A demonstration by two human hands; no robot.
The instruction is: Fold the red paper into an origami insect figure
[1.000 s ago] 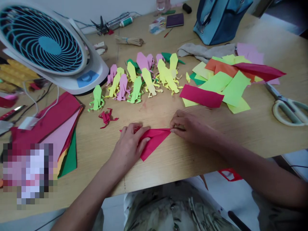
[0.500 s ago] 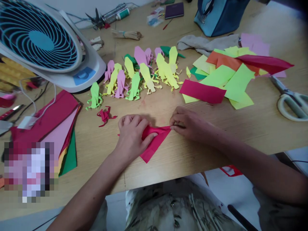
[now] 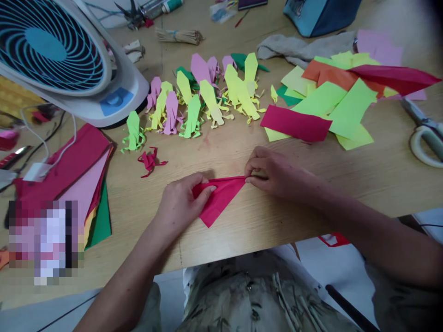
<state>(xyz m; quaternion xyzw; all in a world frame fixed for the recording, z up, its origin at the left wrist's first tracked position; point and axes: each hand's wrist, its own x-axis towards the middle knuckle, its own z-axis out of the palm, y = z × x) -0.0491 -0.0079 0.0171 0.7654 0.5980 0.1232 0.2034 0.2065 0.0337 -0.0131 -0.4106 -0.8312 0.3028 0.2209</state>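
Note:
A sheet of red paper [image 3: 221, 198], folded to a triangle with its point toward me, lies on the table between my hands. My left hand [image 3: 182, 196] grips its left part, thumb on top and fingers behind the upper edge. At the right corner, my right hand [image 3: 268, 173] pinches the paper between thumb and fingertips. A narrow fold runs along the upper edge. Just beyond my left hand lies a small red paper figure [image 3: 150, 162] with thin curled limbs. Several folded paper figures, such as a light green one [image 3: 133, 131] and a yellow one [image 3: 247, 103], stand in a cluster farther back.
A white fan [image 3: 128, 87] stands at the left, above stacked coloured sheets [image 3: 85, 150]. Cut paper pieces [image 3: 320, 101], with a red strip [image 3: 296, 123] in front, lie at the right beside scissors [image 3: 427, 138]. A blue bag [image 3: 318, 18] and grey cloth [image 3: 304, 48] are behind.
My left hand has shifted slightly left along the red paper, and more of its upper edge shows, now straighter. My right hand still pinches the right corner. The view has tilted slightly.

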